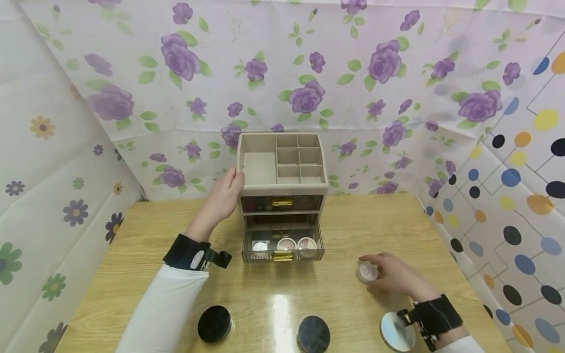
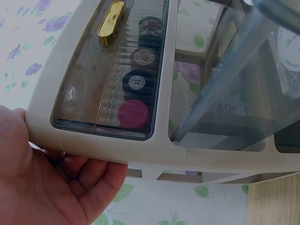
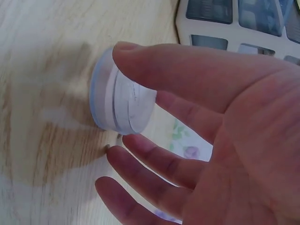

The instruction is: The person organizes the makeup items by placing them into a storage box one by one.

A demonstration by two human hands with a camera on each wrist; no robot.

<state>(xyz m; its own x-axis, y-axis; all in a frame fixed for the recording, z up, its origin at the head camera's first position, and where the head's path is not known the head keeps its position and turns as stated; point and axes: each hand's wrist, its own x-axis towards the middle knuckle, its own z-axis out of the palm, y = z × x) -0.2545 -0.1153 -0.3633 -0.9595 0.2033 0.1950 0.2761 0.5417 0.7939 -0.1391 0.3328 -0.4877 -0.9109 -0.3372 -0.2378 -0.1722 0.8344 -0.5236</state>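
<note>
A cream makeup organizer with an open-topped compartment tray stands at the back of the table. My left hand grips its left side near the upper front, with fingers curled around the edge in the left wrist view. The organizer's lower clear drawer is pulled out and has several round compacts inside. The upper drawer is closed and holds small round containers. My right hand holds a small round powder jar between thumb and fingers, low over the table to the right of the organizer.
Along the front of the table lie a black round compact, a dark round compact and a silvery round compact beneath my right wrist. Floral cloth hangs behind; a dotted cloth borders the right side.
</note>
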